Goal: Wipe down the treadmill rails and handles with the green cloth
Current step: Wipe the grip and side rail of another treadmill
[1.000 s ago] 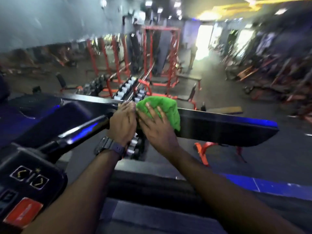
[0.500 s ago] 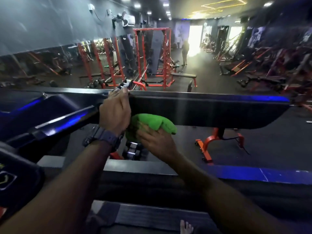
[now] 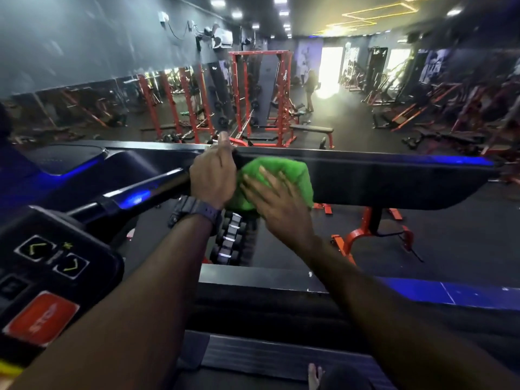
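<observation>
The black treadmill side rail [image 3: 394, 178] runs across the middle of the view. The bunched green cloth [image 3: 284, 175] lies against the rail's near face, and my right hand [image 3: 278, 204] presses it there with spread, straight fingers. My left hand [image 3: 213, 175], a watch on its wrist, grips the rail's top edge just left of the cloth, fingers curled over it. A round black handle bar [image 3: 135, 195] slants down from the rail to the console.
The treadmill console [image 3: 42, 277] with arrow buttons and a red stop button sits at lower left. The belt [image 3: 267, 358] and a bare foot show at the bottom. Dumbbells [image 3: 233, 240] and an orange bench frame [image 3: 363, 237] stand beyond the rail, red racks further off.
My right hand has slid the cloth up from below the rail onto its near face and to the right. My left hand keeps its grip on the rail.
</observation>
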`<state>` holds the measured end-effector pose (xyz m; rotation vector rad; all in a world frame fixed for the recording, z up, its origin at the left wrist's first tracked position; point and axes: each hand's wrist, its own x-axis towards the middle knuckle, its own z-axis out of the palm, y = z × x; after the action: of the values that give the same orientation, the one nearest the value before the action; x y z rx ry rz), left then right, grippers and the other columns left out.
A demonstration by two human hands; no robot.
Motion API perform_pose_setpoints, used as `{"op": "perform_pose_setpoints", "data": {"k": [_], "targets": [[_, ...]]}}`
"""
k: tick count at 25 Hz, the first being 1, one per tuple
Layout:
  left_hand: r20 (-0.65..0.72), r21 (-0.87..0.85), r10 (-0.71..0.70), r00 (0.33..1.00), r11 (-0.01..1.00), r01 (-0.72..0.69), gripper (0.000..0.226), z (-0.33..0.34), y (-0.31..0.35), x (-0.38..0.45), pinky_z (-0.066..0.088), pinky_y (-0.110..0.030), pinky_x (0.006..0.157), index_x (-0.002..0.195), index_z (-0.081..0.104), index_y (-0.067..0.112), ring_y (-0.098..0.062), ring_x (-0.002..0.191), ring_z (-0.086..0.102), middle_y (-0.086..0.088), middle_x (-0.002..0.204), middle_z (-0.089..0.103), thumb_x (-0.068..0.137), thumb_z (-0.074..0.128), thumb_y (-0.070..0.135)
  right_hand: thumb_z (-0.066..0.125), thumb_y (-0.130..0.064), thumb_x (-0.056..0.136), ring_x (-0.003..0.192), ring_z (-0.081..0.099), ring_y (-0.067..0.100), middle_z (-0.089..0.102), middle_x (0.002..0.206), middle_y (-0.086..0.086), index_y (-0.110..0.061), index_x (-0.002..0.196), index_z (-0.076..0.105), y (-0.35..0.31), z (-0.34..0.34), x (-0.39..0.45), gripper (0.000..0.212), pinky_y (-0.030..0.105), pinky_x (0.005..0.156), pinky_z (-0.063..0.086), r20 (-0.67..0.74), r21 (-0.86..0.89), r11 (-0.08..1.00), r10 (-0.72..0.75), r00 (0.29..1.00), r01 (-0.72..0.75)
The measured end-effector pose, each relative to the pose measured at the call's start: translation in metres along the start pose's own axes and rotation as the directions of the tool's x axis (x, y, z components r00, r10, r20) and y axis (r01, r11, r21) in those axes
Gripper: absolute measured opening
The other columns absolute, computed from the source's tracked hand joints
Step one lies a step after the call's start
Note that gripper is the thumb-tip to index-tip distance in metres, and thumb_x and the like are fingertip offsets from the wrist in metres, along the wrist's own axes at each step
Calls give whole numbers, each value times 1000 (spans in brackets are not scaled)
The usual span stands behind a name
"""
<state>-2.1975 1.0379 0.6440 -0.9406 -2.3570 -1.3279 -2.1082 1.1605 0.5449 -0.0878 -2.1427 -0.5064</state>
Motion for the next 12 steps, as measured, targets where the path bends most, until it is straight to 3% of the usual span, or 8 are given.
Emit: {"op": "perform_pose_setpoints", "data": {"k": [1,2,3,5,7,9,11,12], "targets": [[13,-45,-44,999,998,44,59,-1,3,1,39,-42,96,116,68,2,-40,114,58,-27,118,65,109,20,34,40,-2,95,142,34,28,45,151,2,-15,141,51,-14,-4,25,49,48,113,29,-45,88,984,162,986,-157],[27,-95,-87,996,991,89,58,-3,6,2,37,-41,97,120,66,1,-40,117,56,-28,122,63,109,20,35,44,-4,92,143,30,29,45,151,2,-14,139,53,-25,-3,43,49,48,115,24,-30,133,967,221,975,-215],[48,-140,-112,993,983,118,59,-5,8,2,36,-39,99,121,65,3,-38,119,54,-27,125,62,109,19,37,47,-6,92,143,31,29,46,150,3,-14,135,57,-30,2,45,45,47,114,26,-1,103,980,172,985,-171],[79,-211,-70,994,974,86,65,-3,9,3,34,-32,98,117,71,13,-33,120,54,-20,125,64,108,15,43,48,-9,96,140,40,27,53,144,2,-16,125,65,-12,8,6,35,42,99,44,102,8,993,-115,988,115],[82,-241,-27,996,969,47,68,1,7,2,34,-29,97,114,73,21,-29,119,55,-14,124,66,106,12,49,43,-7,100,136,46,26,54,143,0,-17,131,60,20,-4,-34,37,39,86,50,94,8,963,-270,958,271],[93,-243,-58,994,967,79,67,2,6,3,34,-30,96,115,73,23,-27,114,56,-11,120,67,106,12,49,42,-8,100,138,42,27,49,148,0,-18,140,52,17,-9,-21,43,46,99,46,32,-52,995,-87,996,88],[95,-302,-92,991,946,117,68,0,8,3,37,-29,96,113,74,25,-22,109,59,-5,112,69,105,13,54,51,-8,91,142,33,29,44,152,2,-17,143,48,-8,-10,30,53,50,113,32,-71,69,969,242,968,-237],[77,-350,-101,992,929,122,70,-1,8,3,39,-30,99,113,74,25,-21,110,60,-3,113,71,102,13,58,50,-8,90,142,32,30,43,152,2,-17,144,47,-16,-8,44,55,50,113,29,-43,89,962,261,964,-257]]}}
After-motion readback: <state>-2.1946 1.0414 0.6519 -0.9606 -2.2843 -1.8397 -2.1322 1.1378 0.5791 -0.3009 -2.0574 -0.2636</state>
